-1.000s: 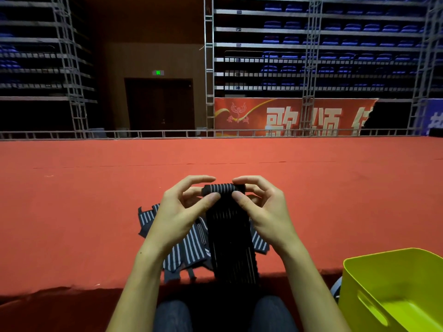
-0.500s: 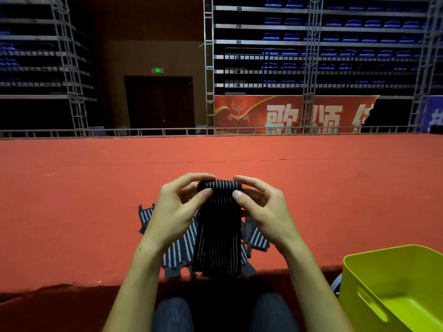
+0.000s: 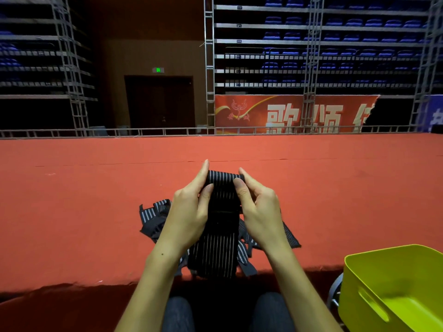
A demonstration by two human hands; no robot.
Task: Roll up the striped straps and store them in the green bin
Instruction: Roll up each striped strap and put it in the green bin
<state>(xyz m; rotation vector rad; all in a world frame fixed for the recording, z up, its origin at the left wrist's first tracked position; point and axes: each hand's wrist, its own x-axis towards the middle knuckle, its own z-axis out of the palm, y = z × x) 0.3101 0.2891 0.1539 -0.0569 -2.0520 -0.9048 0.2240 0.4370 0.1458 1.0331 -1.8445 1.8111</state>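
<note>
A black strap with thin white stripes [image 3: 221, 236] hangs in front of me, its top end wound into a small roll. My left hand [image 3: 190, 212] pinches the roll's left end between thumb and fingers. My right hand [image 3: 259, 209] pinches its right end the same way. The strap's loose tail reaches down to the carpet's front edge. Under it, a heap of other striped straps [image 3: 153, 216] lies on the red carpet [image 3: 84, 212]. The green bin [image 3: 393, 293] stands at the lower right, apart from both hands, with nothing visible inside.
The red carpeted platform ends in a dark drop just in front of my knees [image 3: 179, 312]. A metal railing [image 3: 143, 131] runs along its far edge, with scaffolding, blue seats and a red banner [image 3: 287, 113] behind.
The roll at the strap's top has grown thicker. The hanging tail has shortened and drawn up. Both hands kept their places at the roll's ends.
</note>
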